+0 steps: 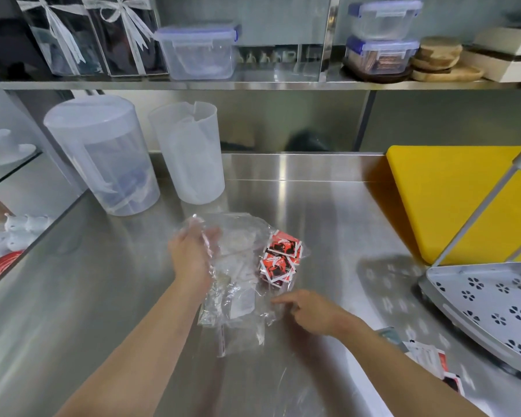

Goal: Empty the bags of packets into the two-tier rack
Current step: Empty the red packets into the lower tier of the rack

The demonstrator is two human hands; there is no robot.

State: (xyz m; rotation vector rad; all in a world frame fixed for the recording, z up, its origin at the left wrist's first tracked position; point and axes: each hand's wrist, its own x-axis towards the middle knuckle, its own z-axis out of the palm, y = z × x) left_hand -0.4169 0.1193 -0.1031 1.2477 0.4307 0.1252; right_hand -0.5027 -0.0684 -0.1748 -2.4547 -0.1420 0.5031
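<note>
Clear plastic bags (238, 284) lie crumpled in the middle of the steel counter (103, 281). One holds several red and black packets (278, 261) at its right side, and pale packets show through the plastic beside them. My left hand (190, 254) grips the bag's upper left part, fingers closed in the plastic. My right hand (310, 311) rests low on the counter, its fingertips touching the bag's lower right edge. The white perforated rack (487, 302) stands at the right, its lower tray holding nothing that I can see. More packets (427, 359) lie under my right forearm.
Two translucent plastic jugs (103, 155) (193, 152) stand at the back left. A yellow cutting board (451, 200) lies at the back right behind the rack's post. A steel shelf above carries lidded containers (199, 52) and wooden boards (439, 58).
</note>
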